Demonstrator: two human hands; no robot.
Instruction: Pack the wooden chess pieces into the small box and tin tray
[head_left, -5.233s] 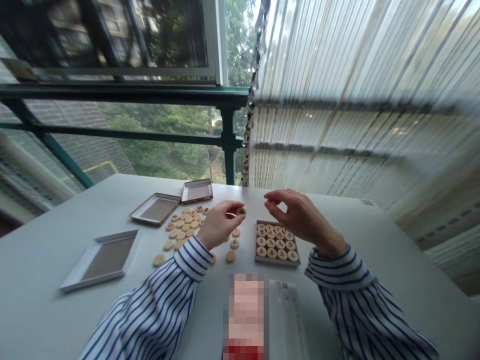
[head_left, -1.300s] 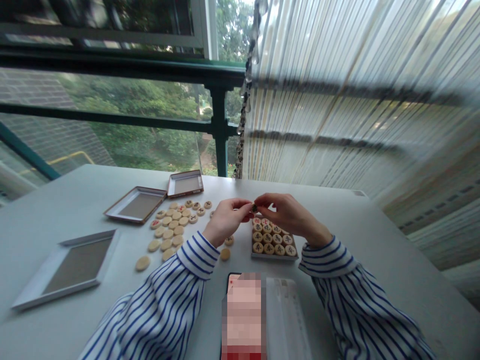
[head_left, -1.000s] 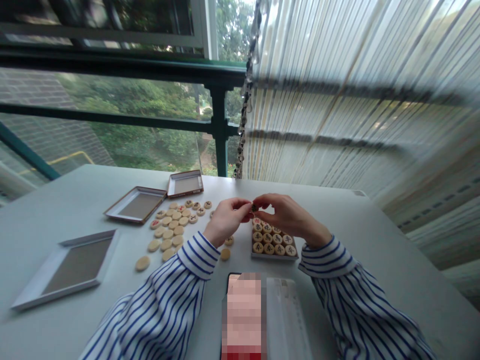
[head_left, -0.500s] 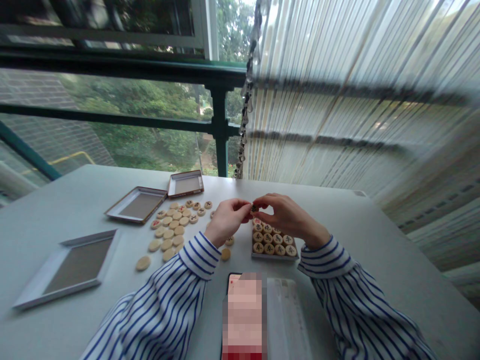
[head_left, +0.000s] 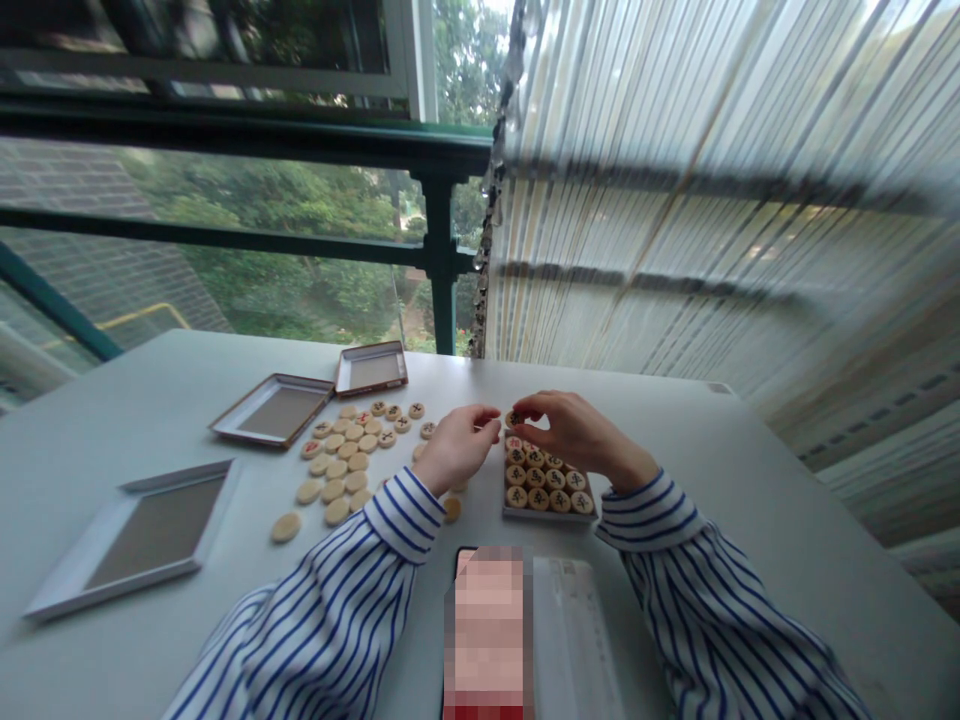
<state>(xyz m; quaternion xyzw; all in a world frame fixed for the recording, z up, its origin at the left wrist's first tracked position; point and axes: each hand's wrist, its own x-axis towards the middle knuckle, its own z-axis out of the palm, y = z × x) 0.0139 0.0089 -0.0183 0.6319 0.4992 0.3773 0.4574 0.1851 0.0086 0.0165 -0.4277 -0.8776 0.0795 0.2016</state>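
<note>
A round wooden xiangqi piece [head_left: 512,420] with a dark character is pinched in the fingertips of my right hand [head_left: 574,430], above the far left corner of a small box [head_left: 551,515]. Inside the box, several pieces [head_left: 556,480] stand in rows, characters facing up; my right hand hides part of the far rows. To the left of the held piece, my left hand [head_left: 459,445] has its thumb and fingers slightly apart with nothing between them. It hovers over loose pieces and covers some of them.
Several loose xiangqi pieces [head_left: 348,450] lie left of my left hand, many with blank sides up. Beyond them rest two shallow brown-edged trays [head_left: 270,440] [head_left: 371,385] and a white-edged tray [head_left: 161,580]. A phone [head_left: 487,640] and a translucent case [head_left: 577,640] lie nearest me.
My left fingers have let go of the piece and drawn slightly left. The piece now stays in my right fingertips alone, with a gap between the two hands.
</note>
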